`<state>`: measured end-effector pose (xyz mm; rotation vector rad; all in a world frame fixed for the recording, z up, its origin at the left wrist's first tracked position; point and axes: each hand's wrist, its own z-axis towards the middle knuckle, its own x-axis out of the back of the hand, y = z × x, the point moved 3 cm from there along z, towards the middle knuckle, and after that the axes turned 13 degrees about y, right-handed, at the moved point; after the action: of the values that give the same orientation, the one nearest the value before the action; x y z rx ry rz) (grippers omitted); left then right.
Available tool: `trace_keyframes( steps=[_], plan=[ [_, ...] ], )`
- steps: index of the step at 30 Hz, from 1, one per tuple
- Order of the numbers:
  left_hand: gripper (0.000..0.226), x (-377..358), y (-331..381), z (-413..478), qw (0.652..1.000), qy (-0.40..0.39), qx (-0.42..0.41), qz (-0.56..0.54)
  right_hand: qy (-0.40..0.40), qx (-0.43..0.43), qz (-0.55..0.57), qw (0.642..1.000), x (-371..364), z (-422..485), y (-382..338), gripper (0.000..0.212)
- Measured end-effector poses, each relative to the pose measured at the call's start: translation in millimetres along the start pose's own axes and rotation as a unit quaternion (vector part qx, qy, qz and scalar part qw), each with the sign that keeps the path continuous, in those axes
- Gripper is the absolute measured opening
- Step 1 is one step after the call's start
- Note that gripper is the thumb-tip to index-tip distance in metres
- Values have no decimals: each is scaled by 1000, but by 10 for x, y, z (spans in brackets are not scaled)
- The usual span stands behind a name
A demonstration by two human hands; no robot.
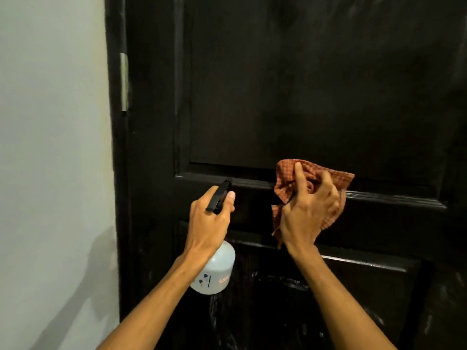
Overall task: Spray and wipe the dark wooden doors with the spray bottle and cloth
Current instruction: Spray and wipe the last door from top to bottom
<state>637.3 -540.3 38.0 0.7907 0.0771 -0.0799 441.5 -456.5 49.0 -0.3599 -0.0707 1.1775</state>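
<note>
Facing a dark door (290, 84), close up. Gripping the bottle (218, 270) at its black spray head with the left hand (209, 221), fingers wrapped round the neck, nozzle close to the moulding (247, 183) under the upper panel, white body hanging below the wrist. Bunching the checked orange cloth (337, 179) in the right hand (305, 213), fingers curled into it, pressing it against the moulding just right of the bottle. At the left, a pale wall (50, 147) and a metal hinge (123, 82). Whitish streaks across the lower panel (290, 286).
</note>
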Motion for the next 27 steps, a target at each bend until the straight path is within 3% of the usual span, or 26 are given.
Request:
trace_keyframes(
  steps=[3, 6, 8, 11, 16, 22, 27],
  plan=[
    [19, 274, -79, 134, 999, 38, 6, 10, -99, 127, 89, 983, -208, -159, -677, 82],
    [12, 520, -130, 227, 998, 66, 10, -3, -160, 266, 168, 936, -453, -278, -1331, 52],
    [15, 675, -187, 281, 996, 84, 11, 3, -137, 259, 173, 940, -564, -254, -1451, 38],
    [20, 897, -324, 372, 994, 108, 15, 23, -72, 208, 168, 961, -640, -354, -1463, 35],
    [19, 1148, -499, 440, 991, 132, 13, 29, -164, 289, 193, 923, -820, -453, -2126, 26],
    [19, 1177, -544, 499, 990, 135, 11, 28, -112, 279, 175, 938, -698, -411, -1623, 31],
    [19, 1161, -474, 480, 992, 123, 10, 12, -155, 304, 177, 923, -882, -502, -2133, 23]
  ],
)
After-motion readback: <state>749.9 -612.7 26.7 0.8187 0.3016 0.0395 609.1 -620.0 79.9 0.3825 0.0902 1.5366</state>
